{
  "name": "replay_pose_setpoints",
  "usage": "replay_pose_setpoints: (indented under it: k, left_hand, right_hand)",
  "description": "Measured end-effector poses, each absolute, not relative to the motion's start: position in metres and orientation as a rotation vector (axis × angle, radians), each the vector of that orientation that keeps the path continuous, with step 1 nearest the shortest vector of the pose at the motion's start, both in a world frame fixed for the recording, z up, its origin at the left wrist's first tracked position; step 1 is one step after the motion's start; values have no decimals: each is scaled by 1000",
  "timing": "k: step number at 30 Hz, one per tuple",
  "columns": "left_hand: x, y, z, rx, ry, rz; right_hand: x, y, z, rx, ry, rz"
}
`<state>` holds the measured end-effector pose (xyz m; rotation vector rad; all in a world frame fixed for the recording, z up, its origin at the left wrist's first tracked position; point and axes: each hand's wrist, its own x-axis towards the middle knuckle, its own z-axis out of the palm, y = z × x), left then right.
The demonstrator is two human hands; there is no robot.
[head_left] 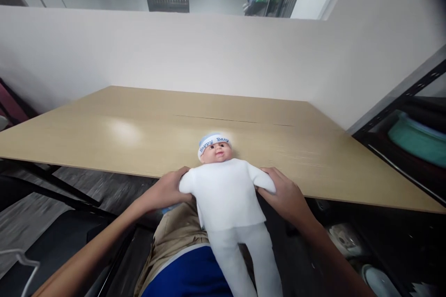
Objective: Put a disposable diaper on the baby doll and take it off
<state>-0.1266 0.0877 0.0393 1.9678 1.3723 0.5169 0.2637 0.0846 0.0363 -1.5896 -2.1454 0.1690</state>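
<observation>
White-clothed doll point(226, 195) lies face up, head on the wooden table's point(139, 130) near edge, legs hanging over the person's lap. Left hand point(167, 190) and right hand point(285, 195) each close around one of its arms. Black shelving point(411, 148) with a green tub point(418, 137) stands at the right.

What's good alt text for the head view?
Two bare hands, left hand and right hand, grip a baby doll in white clothes by its arms, its capped head resting on the edge of a light wooden table.
</observation>
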Motion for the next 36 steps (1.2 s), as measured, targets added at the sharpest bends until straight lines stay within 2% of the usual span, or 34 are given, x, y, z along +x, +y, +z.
replay_pose_setpoints:
  k: [15, 36]
  left_hand:
    - [-158, 205, 5, 2362, 1684, 703]
    - [-141, 461, -17, 2441, 1794, 893]
  right_hand:
    - [285, 179, 6, -1652, -2012, 136]
    - [300, 426, -11, -1631, -1995, -53]
